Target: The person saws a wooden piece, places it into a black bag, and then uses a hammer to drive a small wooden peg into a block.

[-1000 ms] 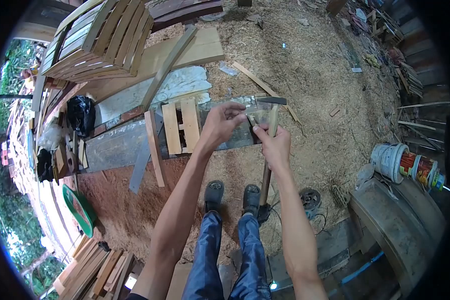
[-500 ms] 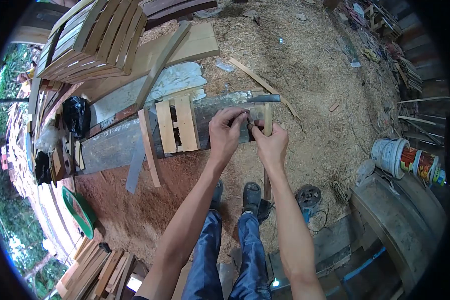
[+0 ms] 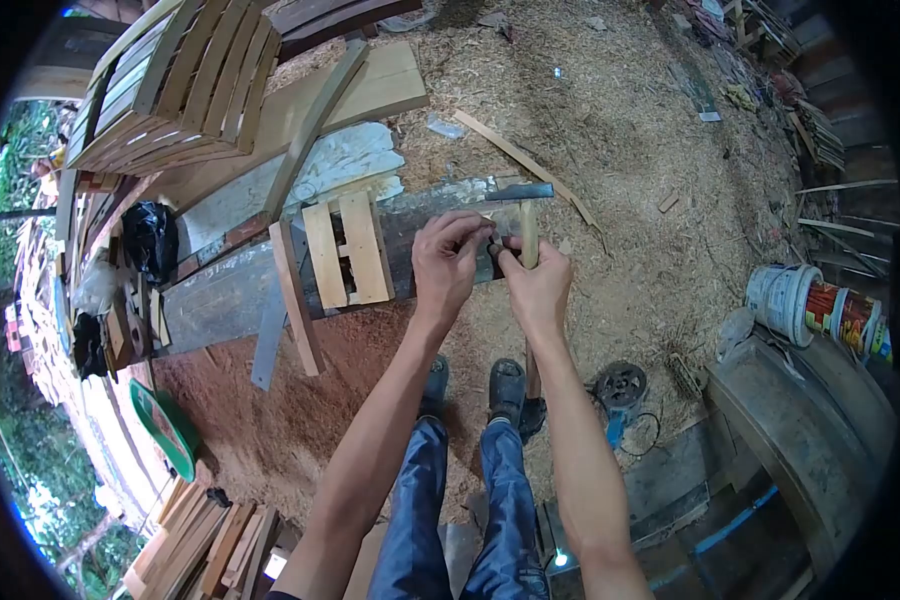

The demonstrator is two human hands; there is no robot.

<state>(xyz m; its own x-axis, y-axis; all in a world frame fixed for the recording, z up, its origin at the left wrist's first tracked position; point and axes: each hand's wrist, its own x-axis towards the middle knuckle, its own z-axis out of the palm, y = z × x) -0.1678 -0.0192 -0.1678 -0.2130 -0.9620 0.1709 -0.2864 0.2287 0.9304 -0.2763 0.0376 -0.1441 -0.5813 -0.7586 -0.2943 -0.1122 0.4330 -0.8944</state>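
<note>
My right hand (image 3: pixel 540 290) is wrapped round the light wooden handle of a hammer (image 3: pixel 529 228). The hammer's dark metal head (image 3: pixel 520 192) points away from me, above the work board. Close beside it, my left hand (image 3: pixel 444 262) has thumb and fingers pinched together near the right fingertips. Something small and dark shows between the two hands, too small to name. Left of my left hand, a small piece of joined pale wooden slats (image 3: pixel 362 248) lies on the long worn board (image 3: pixel 215 303).
A wooden strip (image 3: pixel 295 300) and a hand saw's metal blade (image 3: pixel 268 340) lie left of the slats. A slatted crate (image 3: pixel 185 85) stands at far left. A green basin (image 3: pixel 165 430), buckets (image 3: pixel 785 305) and a grinder-like machine (image 3: pixel 620 388) rest around the sawdust floor.
The view has shifted slightly. Both hands stay close together, and the hammer is still in my right hand, with its head tilted a little differently.
</note>
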